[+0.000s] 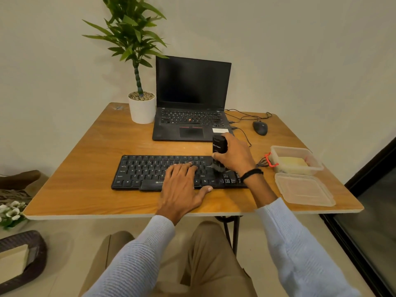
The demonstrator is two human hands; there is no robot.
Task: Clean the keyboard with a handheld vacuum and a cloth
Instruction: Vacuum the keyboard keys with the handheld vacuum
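**Vacuum working the keyboard's right end**

The left hand [182, 185] is lying flat, fingers straight, steadying the keyboard [150, 172] at its middle on the tabletop [85, 189]. The right hand [233, 157] is wrapping round the handheld vacuum [219, 144], holding it upright with its brush on the keyboard's right end. The vacuum looks light and rigid, best gripped mid-body. Right of the keyboard, an open tub [276, 148] is holding a soft yellowish cloth [291, 162], and its lid [304, 189] is lying there too.

1. The flat black keyboard [147, 170] had its middle keys hidden under the left hand [182, 189].
2. The nozzle of the black cylindrical handheld vacuum [219, 144] was blurred, at the keyboard's 3 o'clock end.
3. The dark woven basket [39, 252], at 8 o'clock, was cut off.
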